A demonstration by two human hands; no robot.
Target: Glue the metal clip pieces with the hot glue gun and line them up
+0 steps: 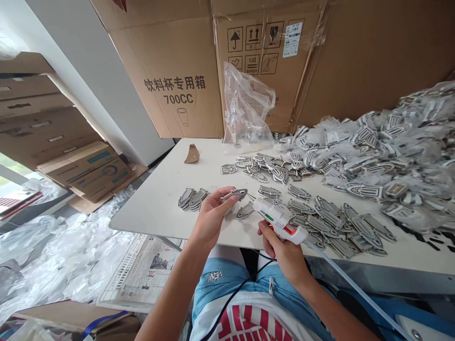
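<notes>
My left hand pinches a small silver shield-shaped metal piece just above the white table. My right hand grips a white hot glue gun with a clear glue stick trailing back to the right; its nozzle points left toward the held piece. A short stack of similar pieces lies to the left of my left hand. Several more flat silver pieces are spread to the right of the glue gun.
A big heap of bagged pieces covers the table's right side. A crumpled clear plastic bag stands before large cardboard boxes. Newspaper and plastic wrap lie on the floor at left. A brown scrap sits on the table.
</notes>
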